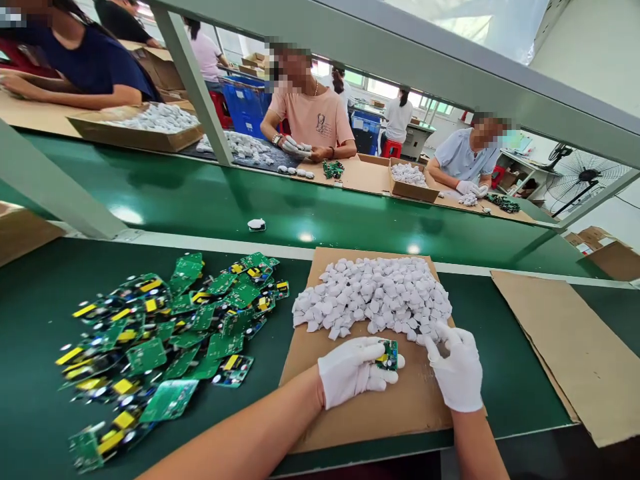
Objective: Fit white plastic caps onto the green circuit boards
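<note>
My left hand (356, 372), in a white glove, is closed around a small green circuit board (387, 355) with a yellow part on it. It is over a sheet of brown cardboard (340, 427). To its right, my gloved right hand (456, 365) reaches the front right edge of a heap of small white pieces (375, 293). Its thumb and fingers are bent together there; white glove against white pieces hides what is between the fingertips. Left of the cardboard, many green circuit boards (150, 357) with yellow and black parts lie in a loose pile.
A lone board with a white top (257, 225) sits on the green strip (200, 200) behind a metal frame (190, 117). More cardboard (575, 347) lies at the right. Across the bench, several people work beside boxes of white pieces (411, 183). A fan (587, 175) stands far right.
</note>
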A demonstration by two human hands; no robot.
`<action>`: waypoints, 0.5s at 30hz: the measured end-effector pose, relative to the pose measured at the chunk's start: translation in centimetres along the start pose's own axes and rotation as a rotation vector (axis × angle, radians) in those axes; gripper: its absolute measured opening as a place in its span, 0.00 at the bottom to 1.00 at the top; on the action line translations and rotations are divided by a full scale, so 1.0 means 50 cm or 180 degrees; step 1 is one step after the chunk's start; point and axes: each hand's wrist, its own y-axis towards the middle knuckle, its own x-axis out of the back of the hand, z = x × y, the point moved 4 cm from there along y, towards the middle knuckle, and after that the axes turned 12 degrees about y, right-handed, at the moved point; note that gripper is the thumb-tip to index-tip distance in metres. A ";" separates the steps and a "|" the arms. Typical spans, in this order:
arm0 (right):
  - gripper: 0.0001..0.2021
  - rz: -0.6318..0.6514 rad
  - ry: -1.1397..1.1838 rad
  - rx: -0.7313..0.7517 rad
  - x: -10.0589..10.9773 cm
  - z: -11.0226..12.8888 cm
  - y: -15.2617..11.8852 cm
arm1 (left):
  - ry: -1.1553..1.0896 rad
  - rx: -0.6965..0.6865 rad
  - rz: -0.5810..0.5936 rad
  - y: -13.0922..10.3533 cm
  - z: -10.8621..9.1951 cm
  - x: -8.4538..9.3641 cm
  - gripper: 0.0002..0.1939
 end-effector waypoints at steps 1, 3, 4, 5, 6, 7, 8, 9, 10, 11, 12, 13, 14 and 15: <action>0.17 -0.0071 -0.0039 0.0002 0.004 -0.003 0.002 | 0.0000 0.0018 0.0004 0.000 0.000 -0.001 0.13; 0.17 -0.0082 -0.0045 0.0042 0.007 -0.007 0.004 | 0.0005 0.0039 0.0011 0.000 -0.002 -0.003 0.13; 0.16 -0.0036 -0.0004 0.0040 0.006 -0.010 0.005 | 0.0006 0.0045 0.0005 0.000 -0.002 -0.003 0.13; 0.15 0.0040 0.0065 0.0009 0.004 -0.013 0.005 | 0.0002 0.0045 -0.0009 0.000 -0.003 -0.003 0.13; 0.14 0.0119 0.0154 -0.0055 0.002 -0.017 0.006 | 0.0000 0.0044 -0.0028 0.000 -0.003 -0.003 0.13; 0.13 0.0191 0.0246 -0.0138 0.000 -0.020 0.006 | -0.0001 0.0044 -0.0044 -0.001 -0.003 -0.003 0.13; 0.13 0.0253 0.0331 -0.0218 -0.002 -0.024 0.008 | -0.0002 0.0048 -0.0054 -0.001 -0.003 -0.004 0.13; 0.12 0.0313 0.0401 -0.0270 -0.003 -0.025 0.010 | -0.0004 0.0053 -0.0058 -0.001 -0.003 -0.004 0.13; 0.12 0.0363 0.0442 -0.0290 -0.003 -0.026 0.012 | -0.0002 0.0057 -0.0059 -0.001 -0.003 -0.004 0.13; 0.11 0.0398 0.0452 -0.0277 -0.003 -0.025 0.013 | 0.0001 0.0061 -0.0063 -0.001 -0.003 -0.005 0.13; 0.11 0.0422 0.0440 -0.0239 -0.003 -0.022 0.014 | 0.0003 0.0067 -0.0067 -0.001 -0.004 -0.005 0.13; 0.11 0.0423 0.0409 -0.0187 -0.002 -0.020 0.013 | 0.0004 0.0071 -0.0074 -0.001 -0.004 -0.005 0.13; 0.11 0.0404 0.0378 -0.0133 -0.001 -0.017 0.011 | 0.0008 0.0077 -0.0082 -0.001 -0.004 -0.005 0.13; 0.11 0.0384 0.0356 -0.0083 0.000 -0.015 0.007 | 0.0010 0.0085 -0.0085 -0.001 -0.004 -0.005 0.13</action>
